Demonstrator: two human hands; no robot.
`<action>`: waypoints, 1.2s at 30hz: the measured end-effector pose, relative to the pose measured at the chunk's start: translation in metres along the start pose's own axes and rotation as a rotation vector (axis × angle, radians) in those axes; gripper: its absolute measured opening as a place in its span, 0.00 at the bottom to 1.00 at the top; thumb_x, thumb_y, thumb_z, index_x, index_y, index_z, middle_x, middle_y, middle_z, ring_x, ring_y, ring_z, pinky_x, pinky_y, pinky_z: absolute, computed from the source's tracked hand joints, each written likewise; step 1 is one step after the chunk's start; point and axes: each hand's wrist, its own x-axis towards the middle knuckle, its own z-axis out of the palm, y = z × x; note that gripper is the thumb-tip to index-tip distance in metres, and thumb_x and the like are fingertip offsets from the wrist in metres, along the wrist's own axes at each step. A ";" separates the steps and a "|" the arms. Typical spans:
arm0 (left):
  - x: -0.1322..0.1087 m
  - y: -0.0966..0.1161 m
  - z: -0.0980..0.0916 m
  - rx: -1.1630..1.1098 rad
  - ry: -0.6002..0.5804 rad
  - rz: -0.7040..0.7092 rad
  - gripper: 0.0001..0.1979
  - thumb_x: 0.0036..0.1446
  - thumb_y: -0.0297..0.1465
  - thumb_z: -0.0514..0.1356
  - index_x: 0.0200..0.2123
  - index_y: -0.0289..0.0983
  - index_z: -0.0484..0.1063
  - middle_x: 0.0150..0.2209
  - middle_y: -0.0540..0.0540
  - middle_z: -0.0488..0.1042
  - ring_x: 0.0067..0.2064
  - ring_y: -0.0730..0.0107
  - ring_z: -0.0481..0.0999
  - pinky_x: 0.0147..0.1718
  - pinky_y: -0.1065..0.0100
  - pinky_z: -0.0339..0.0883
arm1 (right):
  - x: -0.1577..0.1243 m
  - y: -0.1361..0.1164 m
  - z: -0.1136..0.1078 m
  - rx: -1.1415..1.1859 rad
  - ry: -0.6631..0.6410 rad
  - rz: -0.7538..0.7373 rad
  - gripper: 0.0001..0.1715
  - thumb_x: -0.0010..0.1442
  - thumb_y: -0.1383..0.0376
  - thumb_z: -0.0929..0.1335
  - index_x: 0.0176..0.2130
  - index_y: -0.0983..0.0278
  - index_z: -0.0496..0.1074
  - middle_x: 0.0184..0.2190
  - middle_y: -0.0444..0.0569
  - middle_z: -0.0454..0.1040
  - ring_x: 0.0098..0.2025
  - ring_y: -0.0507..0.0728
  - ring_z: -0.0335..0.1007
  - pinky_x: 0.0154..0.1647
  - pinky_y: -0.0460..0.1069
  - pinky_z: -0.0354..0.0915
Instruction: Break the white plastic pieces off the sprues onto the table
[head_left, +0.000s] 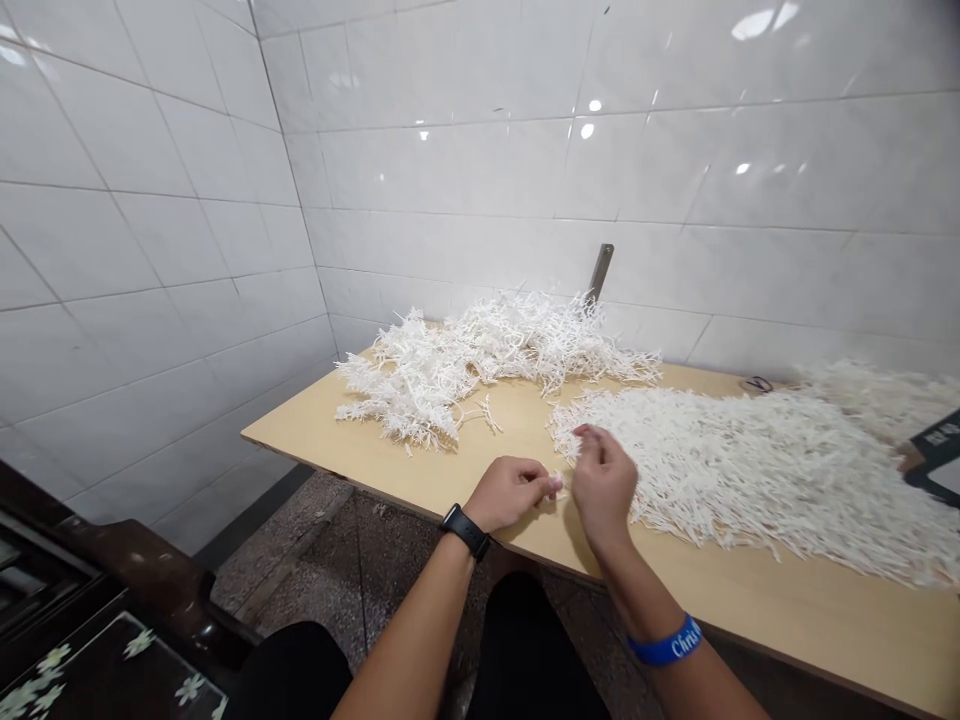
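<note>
Near the table's front edge my left hand (517, 492), with a black watch on its wrist, pinches a small white piece (556, 483) between thumb and fingers. Just right of it is my right hand (606, 488), a blue band on its wrist. Its fingers are curled together, and whatever they hold is hidden. A flat heap of short white plastic-looking strips (735, 465) lies beside and behind the right hand. Farther back on the left rises a tangled pile of white branching pieces (480, 350). A single branched piece (489, 412) lies apart at the pile's front.
The wooden table (420, 478) stands against a tiled wall (465, 180). A metal strip (600, 270) leans upright behind the pile. At the right edge is a dark object (937, 455). A dark wooden chair (150, 590) with pale flower shapes is at lower left.
</note>
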 end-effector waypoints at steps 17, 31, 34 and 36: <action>0.000 -0.002 -0.001 -0.092 0.163 0.003 0.12 0.58 0.37 0.56 0.36 0.34 0.75 0.32 0.43 0.80 0.37 0.65 0.78 0.40 0.67 0.68 | 0.006 0.002 -0.021 0.352 -0.404 0.312 0.24 0.47 0.54 0.74 0.41 0.66 0.76 0.31 0.46 0.71 0.24 0.50 0.64 0.28 0.48 0.65; 0.002 -0.003 -0.004 -0.168 0.249 -0.022 0.13 0.54 0.36 0.60 0.36 0.33 0.77 0.32 0.42 0.79 0.37 0.64 0.77 0.38 0.67 0.69 | -0.006 0.011 -0.019 0.342 -0.305 0.348 0.20 0.44 0.56 0.75 0.35 0.65 0.73 0.29 0.47 0.73 0.28 0.53 0.66 0.28 0.47 0.64; 0.002 -0.001 -0.004 -0.075 0.258 -0.014 0.12 0.54 0.36 0.59 0.32 0.33 0.77 0.33 0.43 0.79 0.36 0.65 0.76 0.38 0.67 0.69 | -0.008 0.009 -0.019 0.388 -0.319 0.411 0.24 0.43 0.56 0.75 0.39 0.66 0.74 0.30 0.47 0.73 0.27 0.52 0.66 0.30 0.48 0.65; 0.002 -0.001 -0.004 -0.005 0.265 -0.021 0.11 0.55 0.35 0.59 0.34 0.35 0.77 0.35 0.43 0.79 0.36 0.65 0.76 0.38 0.67 0.69 | -0.009 0.007 -0.019 0.410 -0.330 0.433 0.25 0.44 0.57 0.75 0.41 0.66 0.74 0.31 0.47 0.73 0.28 0.51 0.66 0.32 0.49 0.66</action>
